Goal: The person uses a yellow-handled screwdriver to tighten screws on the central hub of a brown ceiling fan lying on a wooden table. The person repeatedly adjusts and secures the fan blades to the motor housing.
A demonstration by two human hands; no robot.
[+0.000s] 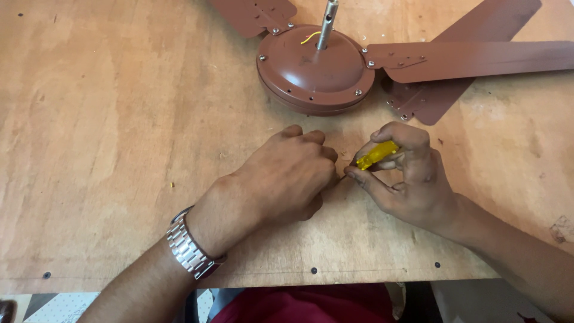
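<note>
Plywood bench [107, 119]: right hand [406, 179] pinches yellow screwdriver handle [376, 154].

A worn plywood surface [107, 119] carries everything, its grain pale brown with scuffs and stains. Dark screw heads dot a line close to its near edge. At the far edge, about midway along, lies a brown ceiling fan motor housing [314, 69] with a metal rod [326, 24] standing up from its middle. Brown fan blades [478, 60] lie flat on the surface, running from the housing toward the far right corner, and another blade [254, 13] reaches past the far edge.
</note>
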